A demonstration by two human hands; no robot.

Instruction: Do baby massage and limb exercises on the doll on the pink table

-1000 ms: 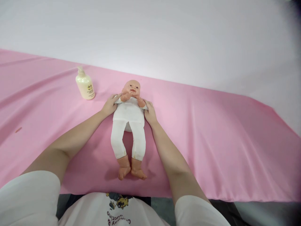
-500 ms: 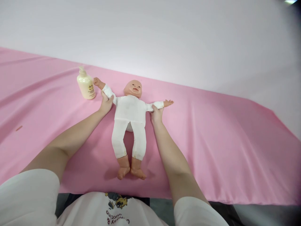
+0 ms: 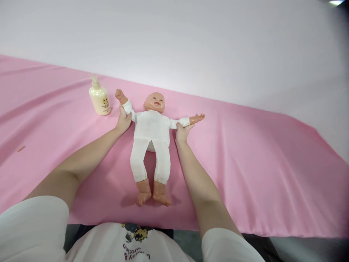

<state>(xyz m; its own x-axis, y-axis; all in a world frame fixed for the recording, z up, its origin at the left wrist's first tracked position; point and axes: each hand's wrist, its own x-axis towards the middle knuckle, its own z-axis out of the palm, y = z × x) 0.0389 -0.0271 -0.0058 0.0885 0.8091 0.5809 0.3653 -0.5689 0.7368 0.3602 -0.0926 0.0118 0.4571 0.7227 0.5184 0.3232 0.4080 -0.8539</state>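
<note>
A baby doll (image 3: 151, 127) with a white cloth body lies on its back, head away from me and bare feet toward me. Its arms are spread to both sides. My left hand (image 3: 124, 119) is closed around the doll's arm on the left, thumb on top of the cloth sleeve part. On the other side, my right hand (image 3: 182, 134) grips the doll's other arm from below, with its thumb over the cloth. Fingers of both hands are partly hidden behind the doll's arms.
A cream pump bottle (image 3: 99, 100) stands upright just left of the doll's raised fist. The pink cloth (image 3: 259, 163) covers the table, with a white wall (image 3: 174, 43) behind it. A small brownish strip (image 3: 21, 148) lies at the far left.
The doll's left-side arm has swung up and rightward, its fist now farther from the bottle. Its right-side hand has shifted slightly outward and up. Both my hands keep their grip.
</note>
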